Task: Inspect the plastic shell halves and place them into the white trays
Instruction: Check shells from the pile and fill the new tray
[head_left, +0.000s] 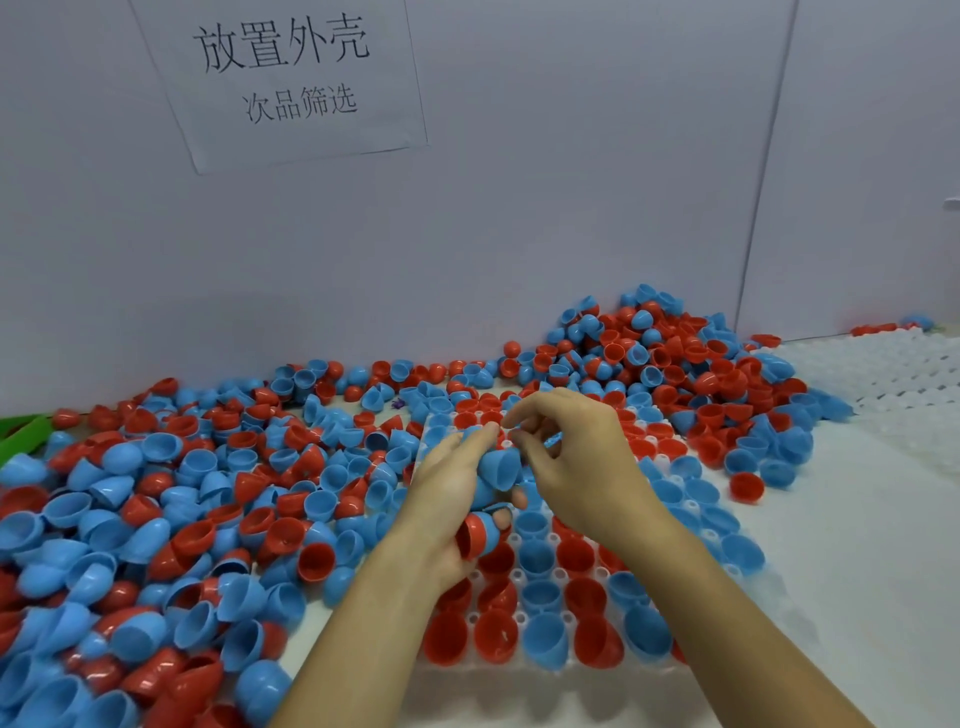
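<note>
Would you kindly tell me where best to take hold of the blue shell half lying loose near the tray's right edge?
Probably by the rim. That blue shell half lies tilted on the table beside the white tray, its open mouth facing up and left. Come from above, one finger inside the mouth and the thumb on the outer wall; the smooth dome would likely slip out of a grip.

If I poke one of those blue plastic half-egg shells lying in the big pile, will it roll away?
Probably it would rock or roll a little: the blue plastic half-egg shells have rounded, glossy outsides, so they likely slide easily too. They look thin and hollow, so probably very light. The left hand holds several at once, which suggests they weigh little and stay fairly stiff.
</note>
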